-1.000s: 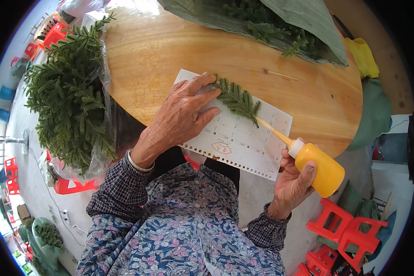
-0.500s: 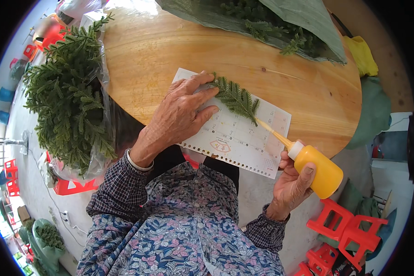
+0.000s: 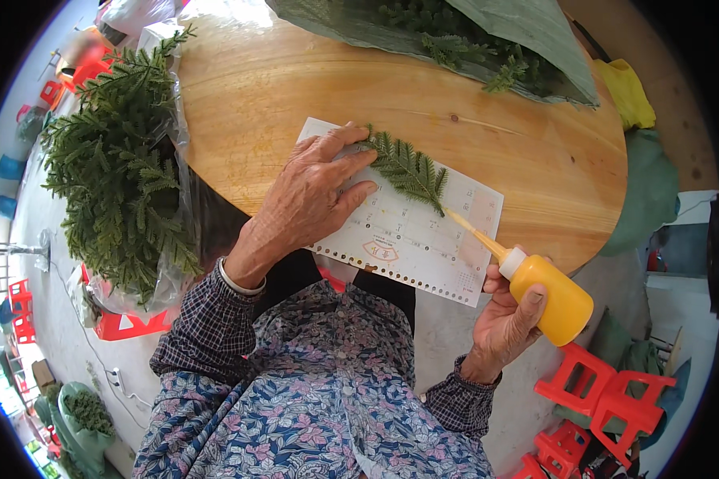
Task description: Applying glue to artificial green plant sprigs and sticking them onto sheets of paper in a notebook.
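A flat green fir sprig (image 3: 407,169) lies slantwise on a white printed calendar sheet (image 3: 351,231) with punched holes along its near edge. My left hand (image 3: 307,188) presses on the sheet, its index and middle fingertips holding the sprig's far left end and its thumb apart from it. In my right hand (image 3: 507,319) is a yellow squeeze bottle (image 3: 553,299) with a white collar and a long tapered nozzle. The bottle is tilted, and the nozzle's tip is at the sprig's near right end. Whether anything comes out of it, I cannot tell.
The sheet sits at the near edge of a round wooden table (image 3: 295,88). A big heap of fir branches (image 3: 120,168) in clear plastic stands at the left. A green sack (image 3: 343,32) with more branches lies at the back. Red stools (image 3: 623,415) stand on the floor at right.
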`<state>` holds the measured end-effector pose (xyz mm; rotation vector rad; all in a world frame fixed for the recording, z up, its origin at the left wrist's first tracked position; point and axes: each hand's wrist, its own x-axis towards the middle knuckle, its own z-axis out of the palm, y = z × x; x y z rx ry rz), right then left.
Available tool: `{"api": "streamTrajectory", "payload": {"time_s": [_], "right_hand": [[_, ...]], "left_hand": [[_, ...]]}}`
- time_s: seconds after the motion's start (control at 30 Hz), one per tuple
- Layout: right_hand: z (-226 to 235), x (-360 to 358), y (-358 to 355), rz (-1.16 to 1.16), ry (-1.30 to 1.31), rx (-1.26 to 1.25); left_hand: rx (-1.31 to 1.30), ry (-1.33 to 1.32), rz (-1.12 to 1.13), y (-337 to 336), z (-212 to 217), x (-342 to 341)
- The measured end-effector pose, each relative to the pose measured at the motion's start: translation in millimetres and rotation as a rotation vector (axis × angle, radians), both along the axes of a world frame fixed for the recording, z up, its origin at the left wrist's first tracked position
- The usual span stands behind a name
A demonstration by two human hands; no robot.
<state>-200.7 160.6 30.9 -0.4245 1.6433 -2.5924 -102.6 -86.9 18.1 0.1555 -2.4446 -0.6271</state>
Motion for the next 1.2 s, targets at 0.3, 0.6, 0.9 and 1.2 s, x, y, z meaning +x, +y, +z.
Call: {"api": "streamTrajectory", "payload": {"time_s": [0.3, 0.6, 0.9, 1.2], "right_hand": [[-2, 0, 2, -0.002, 0.004, -0.009], [-2, 3, 3, -0.021, 0.007, 0.006], [2, 8, 4, -0.053, 0.024, 0.022], [8, 10, 3, -0.057, 0.034, 0.059]], "left_hand": [[-0.001, -0.003, 0.011, 1, 1, 0], [-0.001, 0.005, 0.007, 0, 1, -1], [0.012, 0.019, 0.006, 0, 0, 0], [0.023, 0.013, 0.01, -1, 0, 0]]}}
